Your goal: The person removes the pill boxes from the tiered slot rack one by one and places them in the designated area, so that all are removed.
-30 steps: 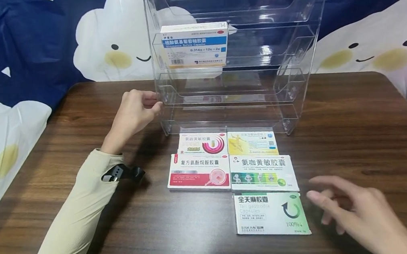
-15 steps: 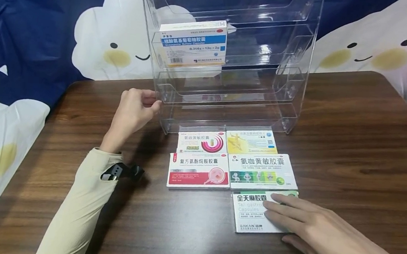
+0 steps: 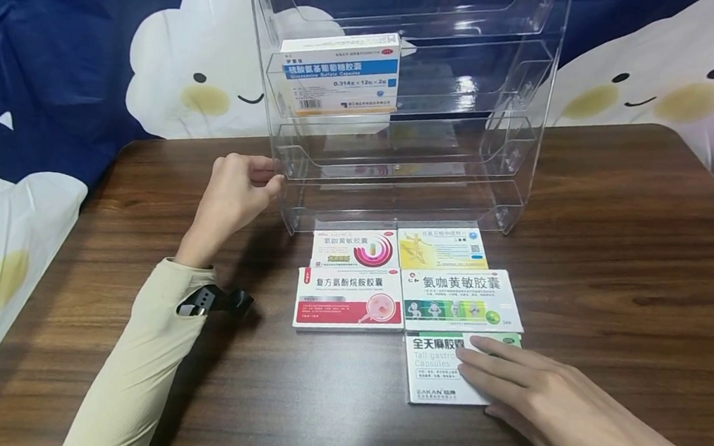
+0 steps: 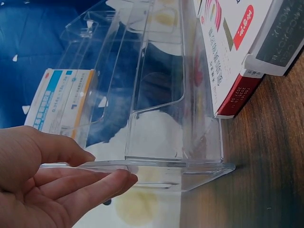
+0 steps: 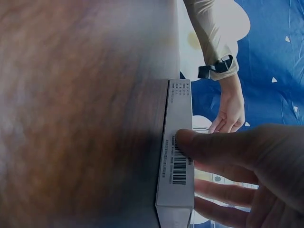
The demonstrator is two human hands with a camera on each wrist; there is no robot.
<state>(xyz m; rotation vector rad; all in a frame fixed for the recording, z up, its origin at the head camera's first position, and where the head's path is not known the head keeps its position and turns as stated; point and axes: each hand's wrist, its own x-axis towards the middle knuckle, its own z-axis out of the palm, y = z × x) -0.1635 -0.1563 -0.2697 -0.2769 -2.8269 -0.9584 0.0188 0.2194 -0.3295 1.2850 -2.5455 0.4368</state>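
My left hand (image 3: pixel 239 188) pinches the left side panel of a clear plastic tiered rack (image 3: pixel 395 178); in the left wrist view, thumb and fingers lie on either side of its edge. The right hand (image 3: pixel 539 398) lies over a green-and-white medicine box (image 3: pixel 433 368) on the table, fingers across its top face. In the right wrist view the thumb presses the box's barcoded side (image 5: pixel 179 161). The hand hides the box's right part. Just above it in the head view lies a white medicine box with a green strip (image 3: pixel 461 299).
Beside that lies a red-and-white medicine box (image 3: pixel 350 300). Behind are a pink-ringed box (image 3: pixel 355 247) and a yellow one (image 3: pixel 442 248), close before the rack. A blue-banded box (image 3: pixel 340 76) stands in an upper tier at left. A patterned cloth (image 3: pixel 44 82) hangs behind the wooden table (image 3: pixel 626 204).
From the table at right, my right hand has come left onto the green-and-white box, which has since shifted slightly left and away from me. The left hand stays on the rack.
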